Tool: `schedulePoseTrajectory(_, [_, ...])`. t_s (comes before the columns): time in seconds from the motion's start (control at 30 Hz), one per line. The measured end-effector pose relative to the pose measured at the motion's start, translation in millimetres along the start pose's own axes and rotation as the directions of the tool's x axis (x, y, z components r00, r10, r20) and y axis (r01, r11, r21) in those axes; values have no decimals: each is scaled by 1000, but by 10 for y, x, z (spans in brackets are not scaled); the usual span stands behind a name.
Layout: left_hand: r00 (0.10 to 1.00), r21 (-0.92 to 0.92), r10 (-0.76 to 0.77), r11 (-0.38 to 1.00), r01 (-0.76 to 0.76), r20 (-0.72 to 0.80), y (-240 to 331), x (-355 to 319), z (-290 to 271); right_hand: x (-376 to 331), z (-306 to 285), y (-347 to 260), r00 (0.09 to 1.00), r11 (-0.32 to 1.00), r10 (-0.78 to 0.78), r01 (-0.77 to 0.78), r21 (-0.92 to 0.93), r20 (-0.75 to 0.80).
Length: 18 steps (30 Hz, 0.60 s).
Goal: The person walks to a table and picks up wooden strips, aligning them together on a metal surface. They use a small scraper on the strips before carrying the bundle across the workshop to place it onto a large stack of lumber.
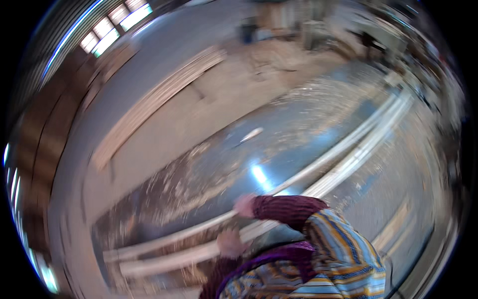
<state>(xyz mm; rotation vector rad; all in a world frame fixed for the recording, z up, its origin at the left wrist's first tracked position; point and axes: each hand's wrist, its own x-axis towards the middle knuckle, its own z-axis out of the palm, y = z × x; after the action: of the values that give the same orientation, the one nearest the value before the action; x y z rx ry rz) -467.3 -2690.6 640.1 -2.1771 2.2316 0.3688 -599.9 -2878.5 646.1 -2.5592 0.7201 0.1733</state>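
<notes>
Across a dark, glossy, shaving-strewn worktop (298, 149), a long thin pale wooden strip (167, 241) and a nearer, thicker pale wooden strip (174, 261) slant lower left to upper right, right hand (245, 205) at the former, left hand (231, 242) at the latter, finger closure unclear through blur, a long stack of pale planks (159, 102) beyond.

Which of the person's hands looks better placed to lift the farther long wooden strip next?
Probably the right hand: it is at the farther strip, while the left hand is at the nearer strip. Blur hides how firm either grip is.
</notes>
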Motion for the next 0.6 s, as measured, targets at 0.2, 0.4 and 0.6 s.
schedulePoseTrajectory(0.2, [991, -51, -28, 998, 35, 132, -33, -61, -200, -706, -176, 430, 993, 995, 83, -78, -63, 86])
schedulePoseTrajectory(0.4, [990, -28, -67, 997, 71, 124, 24, -258, -341, -1793, -137, 1776, 999, 988, 50, -52, -145, -16])
schedulePoseTrajectory(0.6, [992, 47, 56, 998, -52, -110, 162, -313, -268, -1929, 114, 2175, 990, 999, -8, 15, 48, -139])
